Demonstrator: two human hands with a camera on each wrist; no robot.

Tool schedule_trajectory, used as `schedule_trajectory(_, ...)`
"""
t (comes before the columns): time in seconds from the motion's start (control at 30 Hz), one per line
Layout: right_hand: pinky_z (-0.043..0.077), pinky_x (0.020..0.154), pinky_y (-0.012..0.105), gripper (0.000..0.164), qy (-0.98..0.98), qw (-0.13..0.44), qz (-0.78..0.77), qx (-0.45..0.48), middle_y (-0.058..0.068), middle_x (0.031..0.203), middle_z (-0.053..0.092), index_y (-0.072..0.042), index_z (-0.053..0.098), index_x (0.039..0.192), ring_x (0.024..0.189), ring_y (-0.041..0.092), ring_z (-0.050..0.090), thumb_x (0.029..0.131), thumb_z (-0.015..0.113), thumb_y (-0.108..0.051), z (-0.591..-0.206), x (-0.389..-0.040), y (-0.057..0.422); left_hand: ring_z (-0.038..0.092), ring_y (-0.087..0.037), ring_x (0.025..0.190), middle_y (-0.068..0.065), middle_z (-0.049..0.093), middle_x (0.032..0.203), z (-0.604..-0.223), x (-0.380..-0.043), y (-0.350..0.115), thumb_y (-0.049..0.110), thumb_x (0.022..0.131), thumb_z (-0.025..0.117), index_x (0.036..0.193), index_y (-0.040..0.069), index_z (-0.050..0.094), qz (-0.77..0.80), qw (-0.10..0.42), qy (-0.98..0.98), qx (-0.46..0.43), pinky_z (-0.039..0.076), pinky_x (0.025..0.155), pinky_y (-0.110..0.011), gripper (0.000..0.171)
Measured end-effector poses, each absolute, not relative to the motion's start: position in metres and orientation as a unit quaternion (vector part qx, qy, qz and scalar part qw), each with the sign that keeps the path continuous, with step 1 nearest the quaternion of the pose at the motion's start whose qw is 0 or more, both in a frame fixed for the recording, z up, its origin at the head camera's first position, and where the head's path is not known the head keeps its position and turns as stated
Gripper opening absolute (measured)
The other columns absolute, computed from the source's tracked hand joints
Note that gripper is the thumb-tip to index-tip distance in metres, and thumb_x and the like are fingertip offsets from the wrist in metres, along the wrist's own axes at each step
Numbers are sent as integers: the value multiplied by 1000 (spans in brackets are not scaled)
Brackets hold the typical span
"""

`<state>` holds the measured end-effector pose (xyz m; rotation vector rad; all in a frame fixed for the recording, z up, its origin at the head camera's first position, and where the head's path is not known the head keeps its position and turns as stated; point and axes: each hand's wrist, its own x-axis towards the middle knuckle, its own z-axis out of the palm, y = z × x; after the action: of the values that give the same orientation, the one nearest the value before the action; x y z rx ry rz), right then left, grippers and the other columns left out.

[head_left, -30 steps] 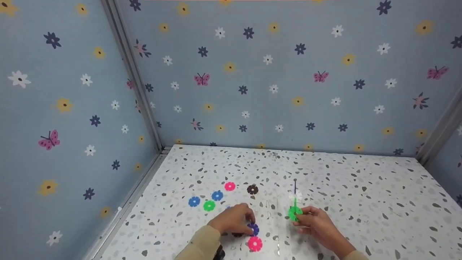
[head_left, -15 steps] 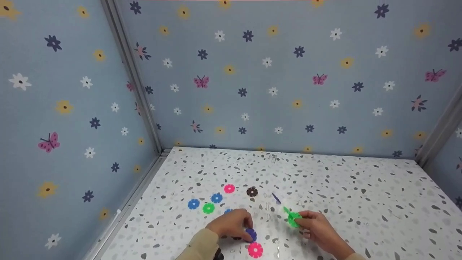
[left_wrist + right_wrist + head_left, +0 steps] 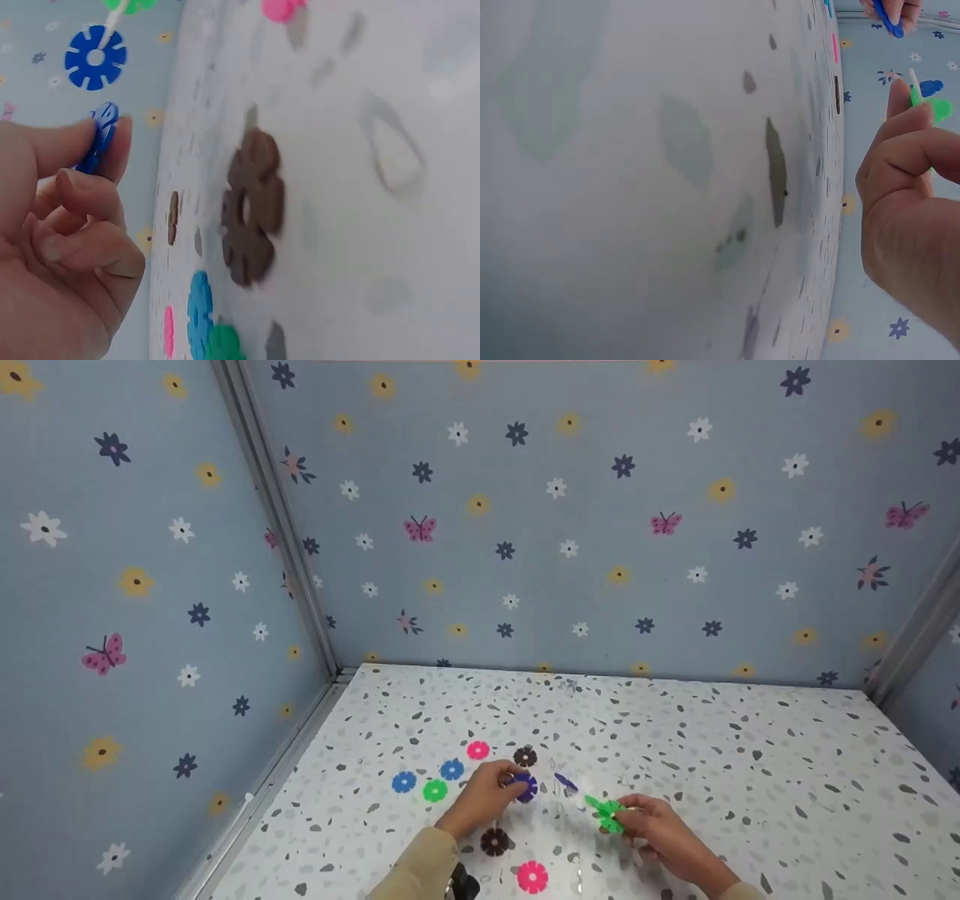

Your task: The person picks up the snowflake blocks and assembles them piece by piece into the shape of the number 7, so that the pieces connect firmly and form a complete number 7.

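My left hand pinches a dark blue notched snowflake disc between thumb and fingertip, lifted off the table. In the left wrist view this disc is nearly edge-on. To its right, my right hand pinches a green snowflake disc at one end of a short joined chain. A white disc sits further along that chain, and a dark blue disc forms its far end, close to my left hand but apart from the disc there. In the right wrist view, fingers partly hide the green part.
On the speckled table lie loose discs: brown and pink in front, another brown one, a pink one, blue ones and a green one farther back. Patterned walls enclose it.
My left hand has picked the dark blue disc up from beside the front pink disc and carried it away from me, uncovering a brown disc. The chain in my right hand has tilted leftward.
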<state>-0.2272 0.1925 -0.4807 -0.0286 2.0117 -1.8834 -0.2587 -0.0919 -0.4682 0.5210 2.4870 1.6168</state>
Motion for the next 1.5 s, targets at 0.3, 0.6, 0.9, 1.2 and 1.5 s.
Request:
schedule_trajectory(0.3, 37, 48, 25, 28, 724, 207, -658, -23, 8, 91, 72, 1, 57, 119, 66, 13, 56, 99, 59, -19, -521, -256, 208, 53, -14, 61, -3, 66, 76, -514, -293, -83, 12, 92, 69, 110, 8, 67, 588, 48, 799, 116, 42, 54, -27, 18)
schedule_trajectory(0.6, 39, 48, 25, 35, 725, 203, -657, -33, 8, 88, 70, 4, 57, 125, 66, 12, 54, 100, 58, -20, -520, -255, 209, 62, -16, 79, 0, 68, 86, -517, -292, -79, 10, 92, 68, 109, 5, 69, 595, 52, 790, 139, 49, 70, -31, 18)
schedule_trajectory(0.9, 39, 48, 23, 33, 726, 197, -657, -37, 8, 87, 70, 4, 60, 123, 64, 10, 54, 100, 59, -19, -520, -255, 208, 61, -14, 80, 0, 68, 91, -516, -291, -79, 10, 91, 69, 110, 1, 70, 601, 72, 783, 145, 50, 71, -30, 22)
schedule_trajectory(1.2, 42, 47, 23, 33, 737, 179, -652, -19, 9, 82, 69, 8, 59, 124, 62, 11, 57, 99, 59, -14, -518, -252, 205, 43, -6, 51, 1, 61, 69, -515, -287, -79, 6, 88, 71, 107, 3, 73, 607, 99, 776, 139, 36, 45, -19, 19)
schedule_trajectory(1.5, 41, 48, 23, 32, 752, 172, -636, -9, 11, 82, 71, 11, 59, 124, 58, 11, 55, 99, 56, -8, -515, -251, 199, 49, -7, 49, 0, 61, 66, -518, -280, -74, 1, 88, 69, 106, 1, 73, 631, 91, 760, 123, 40, 42, -18, 18)
